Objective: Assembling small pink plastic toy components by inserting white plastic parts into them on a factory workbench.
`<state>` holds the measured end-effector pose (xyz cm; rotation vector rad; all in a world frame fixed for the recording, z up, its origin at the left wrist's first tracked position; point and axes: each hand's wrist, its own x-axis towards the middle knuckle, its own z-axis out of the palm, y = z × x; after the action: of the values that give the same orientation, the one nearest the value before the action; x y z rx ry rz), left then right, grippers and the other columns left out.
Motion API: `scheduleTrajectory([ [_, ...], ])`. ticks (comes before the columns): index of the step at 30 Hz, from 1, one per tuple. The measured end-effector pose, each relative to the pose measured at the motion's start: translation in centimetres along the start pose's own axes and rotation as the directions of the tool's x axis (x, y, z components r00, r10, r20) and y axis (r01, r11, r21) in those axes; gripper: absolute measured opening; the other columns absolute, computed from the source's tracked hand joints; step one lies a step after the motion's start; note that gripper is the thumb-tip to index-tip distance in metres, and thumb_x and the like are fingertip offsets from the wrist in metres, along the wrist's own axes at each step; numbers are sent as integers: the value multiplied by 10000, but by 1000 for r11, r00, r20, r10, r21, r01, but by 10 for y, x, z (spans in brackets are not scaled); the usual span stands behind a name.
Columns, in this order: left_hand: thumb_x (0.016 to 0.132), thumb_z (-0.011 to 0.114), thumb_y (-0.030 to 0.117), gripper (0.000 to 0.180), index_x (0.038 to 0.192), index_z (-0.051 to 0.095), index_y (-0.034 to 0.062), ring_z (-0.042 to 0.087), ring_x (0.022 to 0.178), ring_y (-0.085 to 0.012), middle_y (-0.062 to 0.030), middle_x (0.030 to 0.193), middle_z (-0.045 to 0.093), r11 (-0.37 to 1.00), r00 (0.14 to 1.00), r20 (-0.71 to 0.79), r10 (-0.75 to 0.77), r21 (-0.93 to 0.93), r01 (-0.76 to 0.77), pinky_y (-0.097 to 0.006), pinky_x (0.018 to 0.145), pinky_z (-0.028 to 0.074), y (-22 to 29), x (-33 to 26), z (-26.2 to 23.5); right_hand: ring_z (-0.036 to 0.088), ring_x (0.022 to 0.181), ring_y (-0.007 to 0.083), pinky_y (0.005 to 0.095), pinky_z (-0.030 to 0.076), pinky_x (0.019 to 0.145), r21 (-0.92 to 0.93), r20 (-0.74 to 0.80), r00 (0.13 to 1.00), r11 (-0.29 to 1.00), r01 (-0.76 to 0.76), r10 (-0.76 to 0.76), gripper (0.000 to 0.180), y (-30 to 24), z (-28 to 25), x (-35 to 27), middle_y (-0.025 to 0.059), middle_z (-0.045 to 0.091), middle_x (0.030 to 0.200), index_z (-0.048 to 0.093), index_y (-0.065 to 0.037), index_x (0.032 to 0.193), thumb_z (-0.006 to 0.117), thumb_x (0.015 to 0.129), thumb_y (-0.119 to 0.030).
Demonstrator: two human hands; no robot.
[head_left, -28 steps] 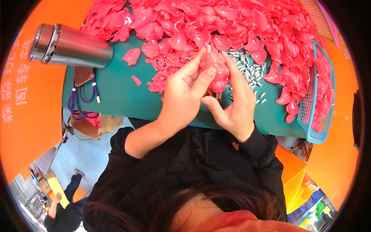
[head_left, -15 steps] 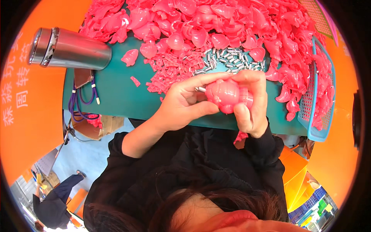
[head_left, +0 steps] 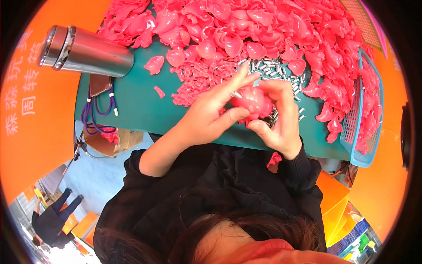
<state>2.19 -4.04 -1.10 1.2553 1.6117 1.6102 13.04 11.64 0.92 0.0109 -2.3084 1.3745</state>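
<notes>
A shiny pink rounded plastic toy part (head_left: pixel 252 102) is pinched between the thumb and fingers of my right hand (head_left: pixel 283 119). A short metal pin (head_left: pixel 236 94) sticks out of its left side. My left hand (head_left: pixel 210 115) is at that side, its fingers stretched and apart, slightly blurred. Its thumb lies against or just beside the part's lower edge; I cannot tell which. Beyond my hands lie a pile of small metal pins (head_left: pixel 268 68) and a heap of small pink pieces (head_left: pixel 200 77). My right hand hides some pins beneath it.
A large heap of pink shells (head_left: pixel 246 22) covers the far side of the green table (head_left: pixel 140 99). On the left are a steel flask (head_left: pixel 94 53) and a phone (head_left: pixel 100 84) with a purple cord. A blue basket (head_left: pixel 355 119) stands right. Another person (head_left: pixel 50 224) is behind, lower left.
My left fingers have loosened from the pink part and stretched outward. The part has turned and shifted slightly left in my right hand. Loose pins now show beside my right hand.
</notes>
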Motion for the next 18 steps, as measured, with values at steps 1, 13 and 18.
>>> scheduleTrajectory([
  [1, 940, 525, 219, 696, 1455, 126, -26, 415, 1274, -271, -223, 1422, 355, 986, 990, 53, 130, 97, -135, -388, 1054, 312, -4, 2, -1, 620, 778, 292, 318, 492, 706, 37, 34, 999, 999, -38, 37, 447, -2, 2, 3, 154, 584, 941, 512, 17, 1069, 736, 766, -224],
  [13, 765, 712, 268, 298, 710, 528, 41, 494, 595, -288, -83, 664, 482, 940, 977, 52, 209, 264, -215, -353, 531, 409, 5, -11, 4, 586, 646, 244, 299, 458, 592, 106, 24, 999, 994, 19, -22, 256, -13, 5, -9, 124, 590, 760, 578, 15, 849, 672, 719, -185],
  [18, 777, 688, 281, 253, 771, 575, 54, 546, 635, -289, -79, 705, 542, 899, 983, 100, 154, 400, -181, -353, 557, 442, 11, -12, 2, 584, 634, 240, 303, 454, 581, -10, -14, 998, 998, 58, -58, 237, -14, 2, -7, 119, 583, 719, 593, 10, 806, 685, 736, -197],
])
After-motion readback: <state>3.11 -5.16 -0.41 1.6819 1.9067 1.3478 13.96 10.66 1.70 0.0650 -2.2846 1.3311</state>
